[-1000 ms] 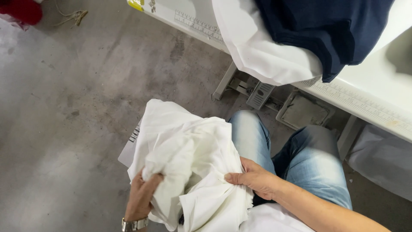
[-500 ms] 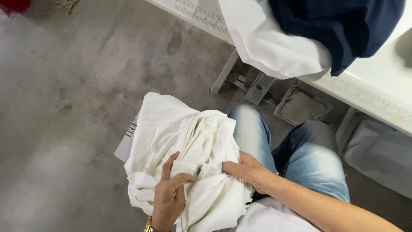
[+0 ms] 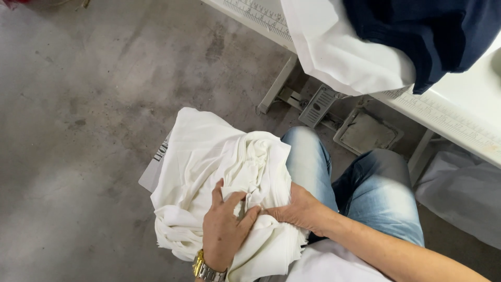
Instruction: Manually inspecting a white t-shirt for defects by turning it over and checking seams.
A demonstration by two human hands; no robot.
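Both hands, left hand [image 3: 225, 230] and right hand [image 3: 292, 211], pinch the bunched white cloth [image 3: 209, 172] between them, gathering its loose folds on the lap.

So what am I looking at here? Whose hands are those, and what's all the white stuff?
The picture comes from a small camera worn on a person's head, so you look down just as that person does. The two hands are that person's own. The left hand, with a gold-coloured watch on its wrist, presses down on a bundle of white cloth. The right hand pinches the same cloth from the other side. The bundle rests beside the person's knees, which are in blue jeans. Below is a grey concrete floor. At the top right is a white work table with more white fabric and a dark blue garment hanging over its edge. Under the table sits a foot pedal.
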